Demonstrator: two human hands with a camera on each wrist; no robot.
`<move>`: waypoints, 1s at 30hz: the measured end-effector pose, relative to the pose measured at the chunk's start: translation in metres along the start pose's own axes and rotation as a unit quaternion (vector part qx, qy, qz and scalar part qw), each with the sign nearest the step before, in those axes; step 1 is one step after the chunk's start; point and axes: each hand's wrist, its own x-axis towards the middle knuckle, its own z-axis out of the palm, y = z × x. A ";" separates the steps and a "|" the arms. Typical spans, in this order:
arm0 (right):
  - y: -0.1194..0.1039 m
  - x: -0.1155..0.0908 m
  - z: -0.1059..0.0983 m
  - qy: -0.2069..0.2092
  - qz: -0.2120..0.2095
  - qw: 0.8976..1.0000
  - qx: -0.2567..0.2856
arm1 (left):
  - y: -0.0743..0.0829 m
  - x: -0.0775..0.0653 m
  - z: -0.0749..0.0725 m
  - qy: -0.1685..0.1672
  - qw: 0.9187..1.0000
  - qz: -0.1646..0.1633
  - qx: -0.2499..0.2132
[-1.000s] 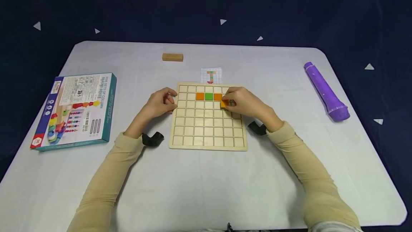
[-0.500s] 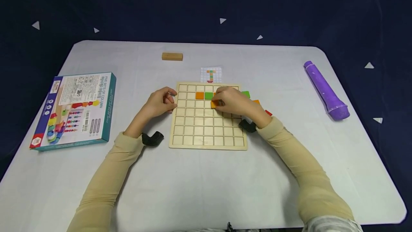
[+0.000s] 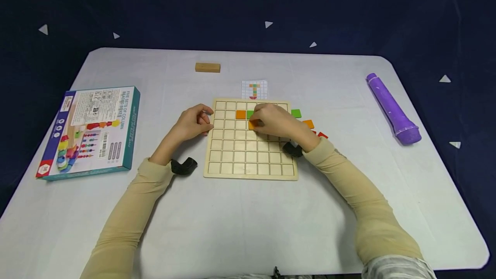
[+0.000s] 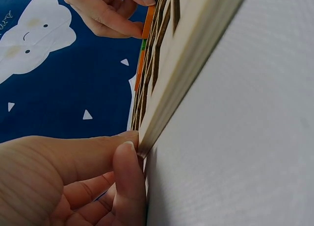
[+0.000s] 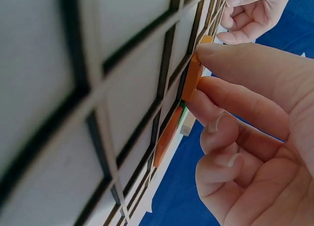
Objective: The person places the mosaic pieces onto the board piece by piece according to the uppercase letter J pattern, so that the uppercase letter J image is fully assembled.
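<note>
A pale wooden grid board (image 3: 239,157) lies mid-table. My right hand (image 3: 273,119) is over its upper part, pinching an orange square tile (image 3: 252,125) between thumb and fingertip. In the right wrist view that orange tile (image 5: 192,81) stands close over the grid. An orange tile (image 3: 240,114) and a green tile (image 3: 249,115) lie side by side in the row beyond; the hand covers the cells to their right. My left hand (image 3: 189,123) holds the board's left edge; in the left wrist view its thumb and fingertip are right at the rim.
Beyond the board lies a pattern card (image 3: 254,89) with a coloured T. Loose tiles lie to the right: green (image 3: 296,113), orange (image 3: 308,123) and red (image 3: 322,135). A wooden block (image 3: 207,67), a boxed set (image 3: 91,132) and a purple tapered cylinder (image 3: 393,109) are farther out.
My right hand has moved left across the board with the orange tile, uncovering the loose tiles at the right. The left hand has stayed at the board's edge.
</note>
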 end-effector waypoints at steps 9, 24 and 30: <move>0.000 0.002 0.002 0.001 0.015 1.000 0.004 | 0.000 0.000 -0.001 -0.002 1.000 0.000 0.000; 0.003 -0.003 0.002 0.024 0.005 0.999 0.022 | 0.001 -0.001 0.000 -0.002 1.000 0.001 0.005; 0.009 -0.015 -0.004 0.049 0.013 0.998 0.034 | 0.000 -0.001 0.000 -0.001 1.000 0.000 0.009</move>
